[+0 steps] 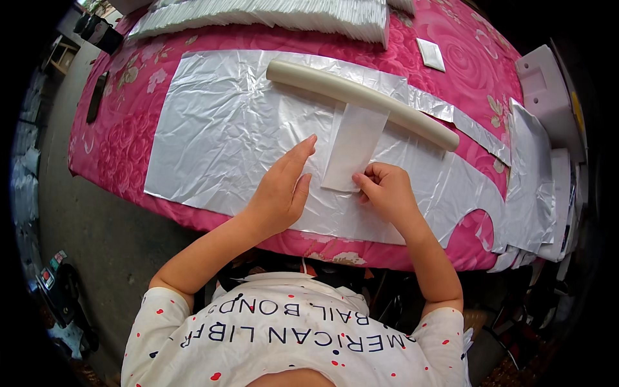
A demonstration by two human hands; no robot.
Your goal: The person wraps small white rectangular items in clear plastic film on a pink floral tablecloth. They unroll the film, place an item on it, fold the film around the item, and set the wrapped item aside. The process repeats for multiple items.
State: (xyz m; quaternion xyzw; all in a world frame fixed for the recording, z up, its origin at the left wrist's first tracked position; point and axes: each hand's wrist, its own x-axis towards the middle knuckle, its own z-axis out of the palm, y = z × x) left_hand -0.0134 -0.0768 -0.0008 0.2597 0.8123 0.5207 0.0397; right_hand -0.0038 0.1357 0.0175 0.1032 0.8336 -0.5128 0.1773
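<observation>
A crinkled silver foil sheet (213,129) covers much of the table in front of me. Across its far half lies a long cream-coloured tube (387,106), slanting down to the right. A flat white rectangular strip (354,145), like folded paper or a thin pouch, rests on the foil, its far end against the tube. My right hand (387,191) pinches the strip's near right corner between thumb and fingers. Left of the strip, my left hand (284,185) is on edge over the foil, fingers stretched out, thumb apart, holding nothing.
The table wears a pink floral cloth (119,155). A big stack of thin white packets (271,19) stands at the back, with a single small white packet (431,55) to its right. A dark bar (97,97) lies far left; white foam boxes (548,97) stand at right.
</observation>
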